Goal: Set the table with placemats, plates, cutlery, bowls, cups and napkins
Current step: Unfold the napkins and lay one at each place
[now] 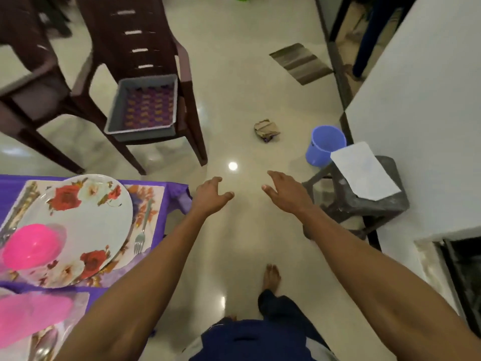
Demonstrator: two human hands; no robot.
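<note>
Pink bowl (31,246) sits on the floral plate (88,220) at lower left; beside the plate, the fork (142,230) lies lengthwise, tines toward the viewer. Left hand (210,195) and right hand (286,191) hover mid-frame over the floor, fingers apart, holding nothing. Grey tray (145,108) rests on the brown chair (135,35), upper left.

plates: one floral (86,225)
bowls: one pink (31,246)
forks: one (141,235)
chairs: two brown (145,48)
trays: one grey (145,108)
buckets: one blue (324,144)
stools: one (374,204)
hands: two (210,194) (286,191)
</note>
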